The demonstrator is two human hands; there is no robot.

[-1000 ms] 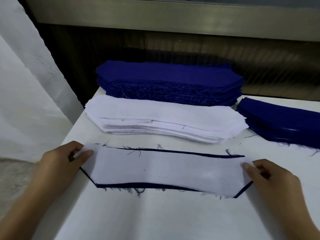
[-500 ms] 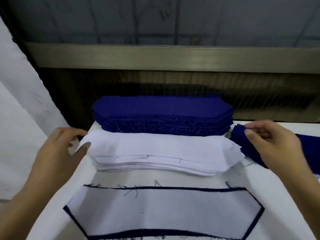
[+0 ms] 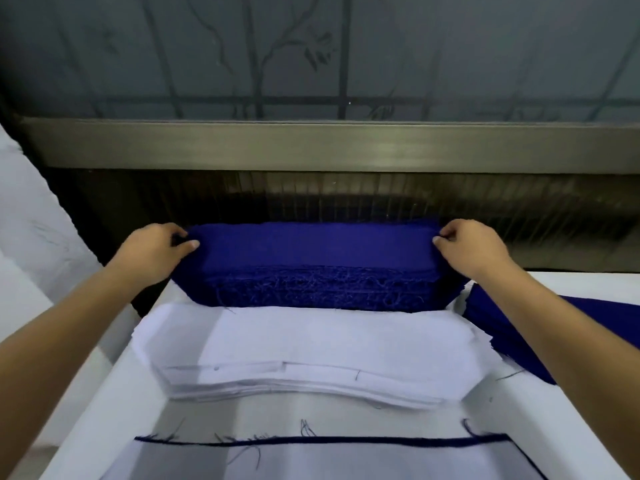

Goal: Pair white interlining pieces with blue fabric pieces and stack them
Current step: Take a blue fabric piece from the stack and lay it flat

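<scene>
A thick stack of blue fabric pieces (image 3: 311,265) sits at the far edge of the white table (image 3: 104,420). My left hand (image 3: 152,251) pinches the left end of the top blue piece, and my right hand (image 3: 467,247) pinches its right end. In front of that stack lies a stack of white interlining pieces (image 3: 311,351). Nearest me, a finished pair (image 3: 329,459) lies flat: white interlining on a blue piece whose dark edge shows along the top.
A second pile of blue fabric (image 3: 502,327) lies at the right, partly under my right forearm. A metal ledge (image 3: 329,143) and a dark ribbed panel run behind the table. White cloth (image 3: 34,237) hangs at the left.
Both hands moved away from the finished pair, past the white stack, to the far blue stack and took hold of the ends of its top piece. The view tilted upward.
</scene>
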